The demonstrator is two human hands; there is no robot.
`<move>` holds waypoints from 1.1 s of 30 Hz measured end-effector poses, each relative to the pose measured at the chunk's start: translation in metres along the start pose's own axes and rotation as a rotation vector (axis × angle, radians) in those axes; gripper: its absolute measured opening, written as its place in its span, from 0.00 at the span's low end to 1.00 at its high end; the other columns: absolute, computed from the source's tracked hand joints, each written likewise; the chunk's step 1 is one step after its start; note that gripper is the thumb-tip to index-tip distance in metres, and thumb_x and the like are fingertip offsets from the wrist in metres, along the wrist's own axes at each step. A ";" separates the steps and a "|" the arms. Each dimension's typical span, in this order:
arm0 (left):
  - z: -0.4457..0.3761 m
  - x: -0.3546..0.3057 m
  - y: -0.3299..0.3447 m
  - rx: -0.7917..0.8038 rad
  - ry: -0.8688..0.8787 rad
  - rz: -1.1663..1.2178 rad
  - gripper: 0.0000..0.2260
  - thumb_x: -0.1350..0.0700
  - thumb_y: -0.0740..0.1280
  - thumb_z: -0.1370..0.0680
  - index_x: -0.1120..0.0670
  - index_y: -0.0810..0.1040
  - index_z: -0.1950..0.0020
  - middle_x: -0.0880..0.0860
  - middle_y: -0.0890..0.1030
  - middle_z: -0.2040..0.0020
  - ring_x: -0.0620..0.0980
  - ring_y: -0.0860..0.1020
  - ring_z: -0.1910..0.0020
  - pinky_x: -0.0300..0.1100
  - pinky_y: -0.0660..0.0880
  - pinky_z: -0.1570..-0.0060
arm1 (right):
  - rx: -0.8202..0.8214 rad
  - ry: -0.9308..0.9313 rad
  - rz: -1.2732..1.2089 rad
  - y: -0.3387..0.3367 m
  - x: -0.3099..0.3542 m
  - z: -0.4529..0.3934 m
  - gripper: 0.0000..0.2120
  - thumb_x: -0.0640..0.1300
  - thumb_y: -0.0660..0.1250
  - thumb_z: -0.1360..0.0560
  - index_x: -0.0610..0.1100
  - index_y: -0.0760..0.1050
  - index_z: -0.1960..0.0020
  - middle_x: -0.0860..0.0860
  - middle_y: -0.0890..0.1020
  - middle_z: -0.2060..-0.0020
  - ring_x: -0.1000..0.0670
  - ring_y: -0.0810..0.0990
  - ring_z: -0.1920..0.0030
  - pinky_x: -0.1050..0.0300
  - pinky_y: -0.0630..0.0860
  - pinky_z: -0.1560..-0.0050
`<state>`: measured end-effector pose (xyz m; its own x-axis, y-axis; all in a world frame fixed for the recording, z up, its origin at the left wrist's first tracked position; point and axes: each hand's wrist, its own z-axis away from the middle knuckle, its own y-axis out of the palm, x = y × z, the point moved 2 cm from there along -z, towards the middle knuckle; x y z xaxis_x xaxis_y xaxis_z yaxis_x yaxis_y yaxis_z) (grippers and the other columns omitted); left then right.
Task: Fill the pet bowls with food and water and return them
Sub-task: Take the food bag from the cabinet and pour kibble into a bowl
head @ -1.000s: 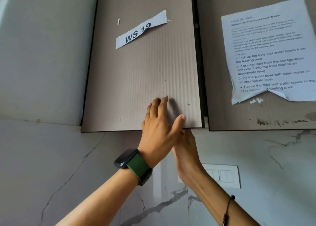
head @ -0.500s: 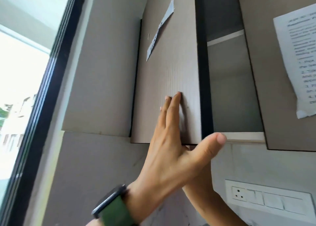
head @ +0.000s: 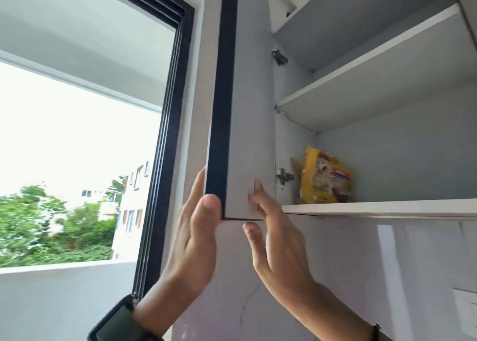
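Note:
A yellow pet food bag [head: 324, 179] stands upright at the left end of the wall cabinet's bottom shelf [head: 374, 208]. The cabinet door [head: 245, 124] is swung wide, its dark edge facing me. My left hand [head: 196, 237] holds the door's lower corner, fingers on the outer face and thumb on the edge. My right hand [head: 273, 237] has its fingertips flat against the door's inner face, fingers apart. No pet bowls are in view.
An upper shelf [head: 361, 64] in the cabinet shows nothing on it. A black-framed window [head: 165, 144] stands just left of the door, with trees and buildings outside. A white switch plate [head: 466, 312] is on the wall at lower right.
The cabinet door has swung from shut to fully open, revealing the shelves and the food bag. Both hands followed its lower corner, and my view turned left toward the window.

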<state>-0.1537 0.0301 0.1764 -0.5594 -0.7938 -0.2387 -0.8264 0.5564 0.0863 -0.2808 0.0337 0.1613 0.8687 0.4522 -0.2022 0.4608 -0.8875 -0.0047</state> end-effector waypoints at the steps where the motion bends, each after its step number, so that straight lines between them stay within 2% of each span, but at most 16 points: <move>1: 0.000 0.003 -0.006 -0.066 0.007 0.020 0.32 0.31 0.65 0.35 0.55 0.77 0.44 0.48 0.86 0.54 0.47 0.83 0.50 0.51 0.79 0.48 | -0.024 -0.056 0.028 0.002 0.001 -0.002 0.16 0.53 0.49 0.19 0.48 0.66 0.37 0.54 0.72 0.38 0.57 0.73 0.39 0.75 0.65 0.37; 3: 0.000 0.003 -0.018 -0.199 0.053 0.019 0.23 0.39 0.59 0.33 0.52 0.76 0.46 0.45 0.85 0.58 0.44 0.83 0.55 0.44 0.81 0.56 | -0.045 -0.171 0.089 0.015 -0.003 -0.002 0.14 0.45 0.51 0.18 0.46 0.66 0.35 0.50 0.71 0.35 0.53 0.72 0.35 0.68 0.66 0.34; 4: 0.002 0.002 -0.023 -0.267 0.076 0.032 0.21 0.40 0.57 0.32 0.49 0.76 0.46 0.44 0.84 0.57 0.43 0.83 0.55 0.43 0.80 0.59 | -0.020 -0.209 0.096 0.022 -0.009 -0.001 0.16 0.39 0.54 0.19 0.46 0.65 0.33 0.47 0.70 0.33 0.49 0.70 0.32 0.63 0.68 0.33; 7: 0.006 0.000 -0.039 -0.523 0.161 0.015 0.10 0.47 0.56 0.26 0.43 0.72 0.48 0.44 0.81 0.54 0.44 0.81 0.54 0.46 0.80 0.60 | 0.144 -0.237 0.111 0.041 -0.022 0.002 0.40 0.25 0.64 0.30 0.53 0.57 0.26 0.45 0.63 0.27 0.44 0.64 0.28 0.58 0.75 0.40; 10: 0.006 0.006 -0.055 -0.677 0.261 -0.099 0.07 0.50 0.55 0.23 0.41 0.68 0.47 0.42 0.76 0.53 0.41 0.78 0.54 0.43 0.78 0.59 | 0.279 -0.216 0.082 0.061 -0.018 -0.001 0.46 0.23 0.63 0.31 0.58 0.53 0.25 0.48 0.60 0.26 0.45 0.61 0.26 0.54 0.80 0.49; 13: 0.002 0.022 -0.080 -0.710 0.280 -0.248 0.08 0.50 0.57 0.22 0.40 0.68 0.44 0.48 0.73 0.46 0.43 0.74 0.51 0.50 0.75 0.52 | 0.409 -0.190 0.065 0.078 -0.011 -0.008 0.44 0.23 0.61 0.30 0.58 0.54 0.25 0.50 0.55 0.25 0.44 0.57 0.25 0.51 0.81 0.52; 15: 0.001 0.035 -0.101 -0.737 0.261 -0.343 0.11 0.53 0.58 0.22 0.40 0.69 0.42 0.50 0.72 0.43 0.42 0.76 0.51 0.50 0.75 0.51 | 0.506 -0.155 0.066 0.088 -0.007 -0.011 0.41 0.24 0.58 0.29 0.56 0.56 0.25 0.49 0.55 0.25 0.43 0.54 0.24 0.50 0.80 0.49; 18: 0.002 0.049 -0.126 -0.778 0.169 -0.380 0.16 0.63 0.58 0.21 0.51 0.70 0.35 0.48 0.75 0.42 0.39 0.79 0.52 0.50 0.76 0.47 | 0.619 -0.123 0.076 0.100 -0.001 -0.015 0.37 0.27 0.55 0.26 0.54 0.55 0.25 0.48 0.52 0.23 0.43 0.49 0.23 0.49 0.75 0.45; 22: 0.000 0.052 -0.149 -0.773 0.069 -0.535 0.18 0.67 0.60 0.21 0.57 0.70 0.32 0.60 0.74 0.36 0.52 0.78 0.50 0.51 0.76 0.45 | 0.711 -0.123 0.126 0.114 0.002 -0.017 0.37 0.28 0.55 0.25 0.55 0.50 0.24 0.48 0.47 0.23 0.45 0.44 0.23 0.51 0.74 0.44; 24: -0.003 0.052 -0.159 -0.768 0.032 -0.644 0.18 0.66 0.61 0.22 0.56 0.71 0.33 0.59 0.76 0.37 0.55 0.79 0.51 0.52 0.78 0.46 | 0.746 -0.120 0.156 0.120 0.001 -0.019 0.37 0.29 0.55 0.25 0.56 0.48 0.24 0.49 0.46 0.23 0.45 0.45 0.23 0.51 0.74 0.44; 27: -0.006 0.051 -0.168 -0.764 -0.019 -0.814 0.18 0.64 0.63 0.23 0.54 0.72 0.34 0.57 0.78 0.40 0.60 0.80 0.50 0.56 0.76 0.45 | 0.857 -0.119 0.189 0.124 -0.001 -0.029 0.37 0.29 0.54 0.24 0.56 0.48 0.24 0.51 0.45 0.23 0.47 0.45 0.23 0.51 0.69 0.36; 29: -0.008 0.049 -0.170 -0.772 -0.062 -0.853 0.17 0.64 0.64 0.24 0.55 0.73 0.35 0.59 0.78 0.41 0.59 0.79 0.50 0.51 0.74 0.45 | 0.938 -0.104 0.186 0.120 -0.002 -0.040 0.36 0.29 0.54 0.25 0.56 0.51 0.24 0.51 0.46 0.23 0.49 0.46 0.23 0.52 0.62 0.31; 31: -0.009 0.044 -0.166 -0.773 -0.077 -0.879 0.17 0.65 0.63 0.24 0.57 0.72 0.35 0.60 0.77 0.40 0.60 0.77 0.47 0.46 0.70 0.48 | 0.981 -0.097 0.168 0.114 -0.005 -0.049 0.35 0.29 0.54 0.26 0.54 0.55 0.24 0.51 0.49 0.23 0.50 0.50 0.23 0.53 0.59 0.29; 33: -0.007 0.036 -0.154 -0.766 -0.058 -0.917 0.19 0.66 0.63 0.24 0.59 0.69 0.33 0.63 0.73 0.37 0.62 0.73 0.41 0.46 0.67 0.44 | 0.995 -0.098 0.166 0.101 -0.012 -0.053 0.33 0.30 0.54 0.26 0.52 0.58 0.25 0.49 0.57 0.24 0.48 0.58 0.25 0.53 0.61 0.29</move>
<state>-0.0476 -0.0859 0.1608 0.2457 -0.7954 -0.5541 -0.7504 -0.5179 0.4107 -0.2353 -0.0566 0.2156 0.8686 0.3466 -0.3542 -0.0639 -0.6304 -0.7736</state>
